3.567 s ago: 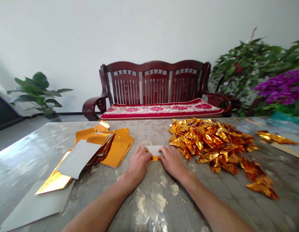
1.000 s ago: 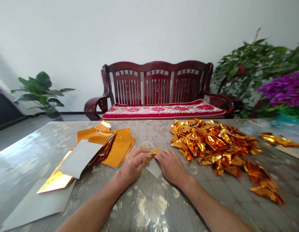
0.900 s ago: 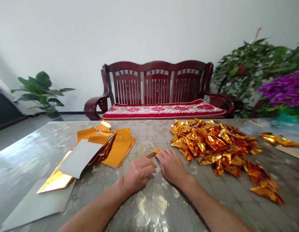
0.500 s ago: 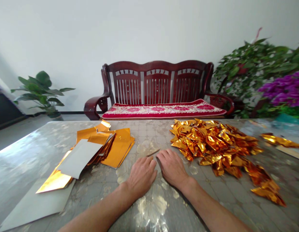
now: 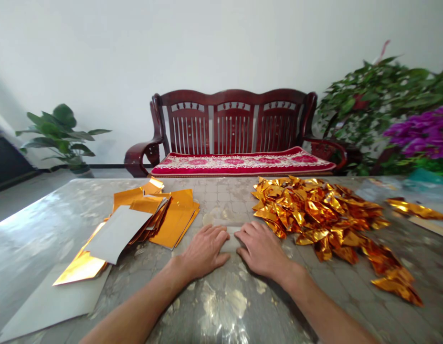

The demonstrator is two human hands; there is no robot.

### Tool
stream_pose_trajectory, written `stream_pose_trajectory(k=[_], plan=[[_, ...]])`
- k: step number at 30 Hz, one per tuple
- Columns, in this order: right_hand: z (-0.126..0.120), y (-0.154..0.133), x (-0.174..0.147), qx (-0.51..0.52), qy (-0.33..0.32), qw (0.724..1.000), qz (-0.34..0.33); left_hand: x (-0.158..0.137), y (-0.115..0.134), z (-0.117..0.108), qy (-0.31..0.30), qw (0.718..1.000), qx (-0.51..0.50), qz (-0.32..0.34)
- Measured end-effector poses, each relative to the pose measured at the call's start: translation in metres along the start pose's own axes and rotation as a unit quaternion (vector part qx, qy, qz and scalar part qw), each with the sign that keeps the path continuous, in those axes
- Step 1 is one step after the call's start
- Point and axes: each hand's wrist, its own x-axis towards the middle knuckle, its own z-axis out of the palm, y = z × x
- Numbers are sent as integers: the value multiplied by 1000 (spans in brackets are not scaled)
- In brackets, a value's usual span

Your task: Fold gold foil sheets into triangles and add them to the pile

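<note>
A small grey-white sheet of paper (image 5: 230, 244) lies on the table in front of me, its far edge turned over in a narrow strip. My left hand (image 5: 206, 248) is on its left end, fingers bent together over the folded edge and thumb on the near side. My right hand (image 5: 259, 248) grips the right end in the same way. Much of the paper is hidden under both hands. To the left lies a loose stack of gold foil paper (image 5: 176, 217) with grey backs. On the right, close to my right hand, is a heap of folded gold foil pieces (image 5: 307, 205).
A large grey sheet (image 5: 58, 298) lies at the near left of the patterned table (image 5: 228, 306). Clear plastic and a teal wrapper (image 5: 427, 181) are at the far right. Beyond the table stand a wooden bench (image 5: 232, 124) and potted plants (image 5: 62, 136).
My hands have moved slightly apart, and more of the grey-white paper shows between them. The dark thin edge seen before now appears as a pale folded strip. The stack and heap stay put.
</note>
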Motion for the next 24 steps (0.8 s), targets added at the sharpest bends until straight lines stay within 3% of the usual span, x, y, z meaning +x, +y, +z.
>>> stream_pose_trajectory(k=[13,18,24], plan=[[-2,13,0,70,5,997,-8,1,-7,9,38,999,5,-31],[6,17,4,102,37,993,42,5,-7,10,49,996,-26,-64],[22,13,10,48,79,989,113,12,-8,7,38,991,-36,-122]])
